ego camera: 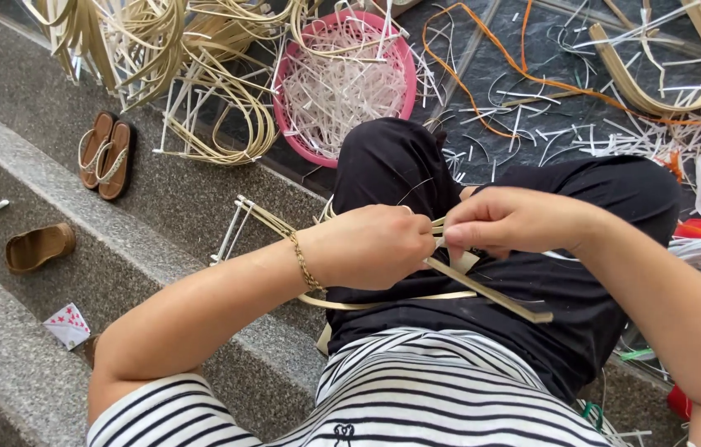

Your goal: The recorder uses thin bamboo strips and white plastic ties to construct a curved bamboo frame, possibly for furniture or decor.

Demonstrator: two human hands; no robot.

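Together, left hand (371,247) and right hand (509,220) pinch pale cane strips (483,290) between them; ends trail below.

Both hands, left hand (371,247) and right hand (503,221), sit tight together over the lap, pale cane strips (491,291) poking out between and below them. Straight ahead, the pink basket (284,108) of white offcuts blocks the way just beyond the knee. Far floor is littered with white scraps (582,132) and an orange strand (466,91). Leftward, the grey stone step (160,207) opens up, with only brown sandals (107,155) and one shoe (38,247) well apart.
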